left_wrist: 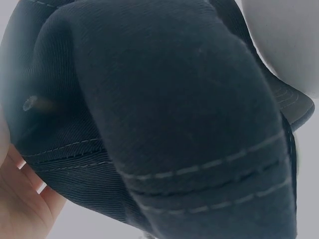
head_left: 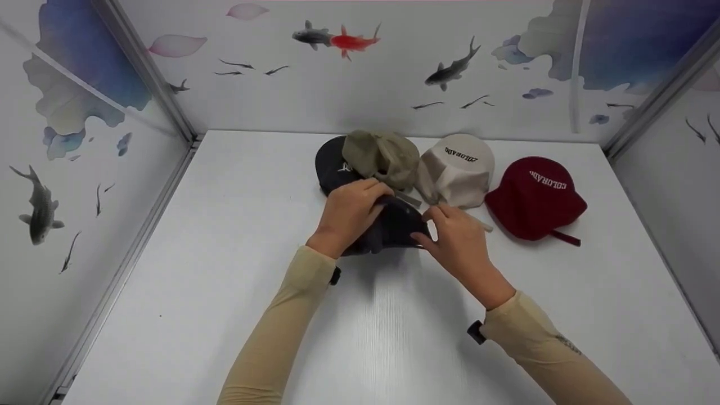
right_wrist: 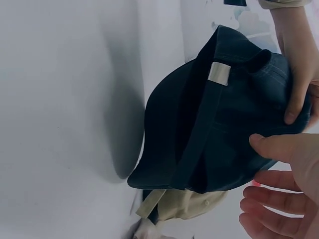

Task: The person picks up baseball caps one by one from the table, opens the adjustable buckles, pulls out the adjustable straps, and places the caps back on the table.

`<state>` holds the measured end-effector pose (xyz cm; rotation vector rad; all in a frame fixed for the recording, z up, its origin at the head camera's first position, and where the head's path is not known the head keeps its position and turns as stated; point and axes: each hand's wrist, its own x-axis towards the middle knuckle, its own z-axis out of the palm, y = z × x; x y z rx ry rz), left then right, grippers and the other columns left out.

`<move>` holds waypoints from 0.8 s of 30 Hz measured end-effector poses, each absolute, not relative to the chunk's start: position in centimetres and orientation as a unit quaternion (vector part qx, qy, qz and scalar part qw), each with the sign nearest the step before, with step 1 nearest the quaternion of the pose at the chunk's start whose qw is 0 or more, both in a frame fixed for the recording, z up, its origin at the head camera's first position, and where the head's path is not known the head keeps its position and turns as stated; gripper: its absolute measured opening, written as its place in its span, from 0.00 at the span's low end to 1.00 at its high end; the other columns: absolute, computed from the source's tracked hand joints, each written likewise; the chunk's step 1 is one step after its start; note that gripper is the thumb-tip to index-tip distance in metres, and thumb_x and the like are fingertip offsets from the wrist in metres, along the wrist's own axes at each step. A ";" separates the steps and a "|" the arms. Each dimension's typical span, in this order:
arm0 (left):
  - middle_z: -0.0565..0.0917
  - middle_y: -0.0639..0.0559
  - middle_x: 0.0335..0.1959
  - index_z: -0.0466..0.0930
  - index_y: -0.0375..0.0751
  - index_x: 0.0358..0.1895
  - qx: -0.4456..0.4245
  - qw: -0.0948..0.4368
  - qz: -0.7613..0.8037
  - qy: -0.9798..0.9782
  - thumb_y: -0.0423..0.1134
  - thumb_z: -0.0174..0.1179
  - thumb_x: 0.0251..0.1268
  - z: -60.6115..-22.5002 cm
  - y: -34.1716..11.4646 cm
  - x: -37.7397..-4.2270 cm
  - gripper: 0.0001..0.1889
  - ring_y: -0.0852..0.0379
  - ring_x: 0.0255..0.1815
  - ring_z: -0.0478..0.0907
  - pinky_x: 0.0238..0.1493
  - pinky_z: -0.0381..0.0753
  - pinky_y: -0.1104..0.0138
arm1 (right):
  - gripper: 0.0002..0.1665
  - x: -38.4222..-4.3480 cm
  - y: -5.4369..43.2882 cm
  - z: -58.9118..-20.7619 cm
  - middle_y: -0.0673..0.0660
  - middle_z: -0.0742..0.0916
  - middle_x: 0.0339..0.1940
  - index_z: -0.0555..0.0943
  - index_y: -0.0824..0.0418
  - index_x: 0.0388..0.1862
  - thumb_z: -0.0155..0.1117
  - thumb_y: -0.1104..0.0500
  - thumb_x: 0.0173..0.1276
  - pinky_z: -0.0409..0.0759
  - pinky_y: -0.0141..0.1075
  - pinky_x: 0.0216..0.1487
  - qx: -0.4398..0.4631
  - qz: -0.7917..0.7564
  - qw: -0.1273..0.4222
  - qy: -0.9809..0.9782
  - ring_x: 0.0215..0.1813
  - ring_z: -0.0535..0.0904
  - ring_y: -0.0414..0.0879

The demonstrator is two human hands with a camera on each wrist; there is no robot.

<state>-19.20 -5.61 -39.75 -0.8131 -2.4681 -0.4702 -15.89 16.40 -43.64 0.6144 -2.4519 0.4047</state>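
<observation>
A dark navy baseball cap (head_left: 402,225) is held between both hands just above the white table. My left hand (head_left: 351,211) grips its crown; in the right wrist view that thumb lies over the fabric, with the fingers mostly hidden behind. At the cap's right side, my right hand (head_left: 458,236) pinches it between thumb and fingers. Its thumb (right_wrist: 271,145) rests on the crown in the right wrist view. A pale label (right_wrist: 219,73) shows on the band of the cap (right_wrist: 239,114). Folded fabric of the cap (left_wrist: 174,99) fills the left wrist view.
Behind the hands, a black cap (head_left: 331,166) with white lettering lies partly under an olive cap (head_left: 379,157). A cream cap (head_left: 458,169) and a dark red cap (head_left: 534,197) sit to their right. Printed panels enclose the white table (head_left: 225,253).
</observation>
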 end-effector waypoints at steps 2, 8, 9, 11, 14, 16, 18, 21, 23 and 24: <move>0.87 0.54 0.39 0.85 0.46 0.43 -0.298 0.249 -0.171 -0.905 0.38 0.67 0.64 -39.8 -5.6 -19.2 0.06 0.55 0.41 0.86 0.46 0.85 0.63 | 0.20 -16.0 16.3 -43.9 0.55 0.82 0.29 0.80 0.61 0.35 0.82 0.55 0.52 0.76 0.44 0.28 0.220 0.157 0.282 -0.920 0.29 0.80 0.52; 0.87 0.54 0.39 0.85 0.47 0.44 -0.295 0.247 -0.169 -0.908 0.37 0.67 0.64 -39.9 -5.6 -19.2 0.07 0.55 0.40 0.85 0.45 0.85 0.62 | 0.16 -16.2 16.2 -44.4 0.56 0.83 0.31 0.79 0.60 0.33 0.80 0.59 0.54 0.78 0.46 0.29 0.203 0.169 0.274 -0.924 0.32 0.81 0.55; 0.87 0.53 0.39 0.85 0.47 0.44 -0.294 0.245 -0.170 -0.908 0.38 0.67 0.64 -40.0 -5.6 -19.2 0.07 0.55 0.40 0.86 0.46 0.85 0.62 | 0.15 -16.2 16.2 -44.5 0.56 0.83 0.31 0.79 0.60 0.33 0.79 0.60 0.54 0.78 0.46 0.29 0.204 0.171 0.275 -0.924 0.32 0.81 0.55; 0.87 0.53 0.40 0.85 0.46 0.44 -0.293 0.244 -0.175 -0.908 0.38 0.67 0.64 -40.0 -5.6 -19.2 0.07 0.55 0.41 0.86 0.47 0.85 0.62 | 0.14 -16.2 16.2 -44.6 0.55 0.83 0.31 0.79 0.59 0.32 0.78 0.61 0.56 0.78 0.46 0.30 0.205 0.177 0.272 -0.923 0.32 0.81 0.54; 0.88 0.54 0.41 0.85 0.47 0.44 -0.292 0.248 -0.174 -0.907 0.38 0.67 0.65 -39.9 -5.7 -19.3 0.07 0.55 0.42 0.86 0.48 0.85 0.62 | 0.12 -16.1 16.2 -44.5 0.55 0.84 0.32 0.79 0.59 0.32 0.77 0.62 0.57 0.80 0.44 0.32 0.202 0.206 0.251 -0.924 0.33 0.82 0.53; 0.88 0.54 0.42 0.85 0.47 0.45 -0.289 0.254 -0.171 -0.907 0.39 0.67 0.65 -39.9 -5.7 -19.3 0.08 0.55 0.44 0.85 0.49 0.84 0.62 | 0.11 -16.1 16.3 -44.4 0.55 0.85 0.33 0.79 0.59 0.32 0.75 0.64 0.59 0.83 0.43 0.35 0.199 0.241 0.220 -0.924 0.35 0.83 0.51; 0.87 0.54 0.42 0.85 0.48 0.46 -0.285 0.261 -0.165 -0.907 0.40 0.67 0.65 -39.9 -5.8 -19.4 0.09 0.55 0.45 0.85 0.49 0.84 0.60 | 0.09 -16.0 16.3 -44.1 0.56 0.86 0.34 0.79 0.60 0.32 0.72 0.65 0.61 0.86 0.42 0.39 0.192 0.291 0.180 -0.920 0.38 0.85 0.50; 0.86 0.54 0.45 0.84 0.49 0.49 -0.277 0.267 -0.162 -0.909 0.41 0.67 0.65 -39.7 -5.9 -19.5 0.11 0.53 0.49 0.83 0.50 0.83 0.59 | 0.05 -16.0 16.5 -43.7 0.57 0.87 0.36 0.80 0.61 0.34 0.69 0.66 0.64 0.88 0.42 0.43 0.172 0.365 0.118 -0.907 0.42 0.86 0.50; 0.85 0.54 0.48 0.82 0.49 0.52 -0.270 0.266 -0.160 -0.911 0.42 0.67 0.65 -39.6 -6.0 -19.4 0.13 0.53 0.52 0.82 0.53 0.82 0.58 | 0.03 -16.0 16.5 -43.4 0.58 0.87 0.38 0.80 0.63 0.35 0.68 0.66 0.65 0.88 0.43 0.43 0.156 0.401 0.087 -0.898 0.44 0.87 0.50; 0.85 0.54 0.50 0.82 0.50 0.53 -0.267 0.264 -0.160 -0.913 0.42 0.67 0.65 -39.6 -6.1 -19.4 0.14 0.53 0.54 0.82 0.55 0.82 0.58 | 0.03 -16.0 16.6 -43.3 0.58 0.87 0.39 0.81 0.63 0.36 0.67 0.66 0.66 0.88 0.43 0.43 0.150 0.413 0.078 -0.895 0.45 0.87 0.51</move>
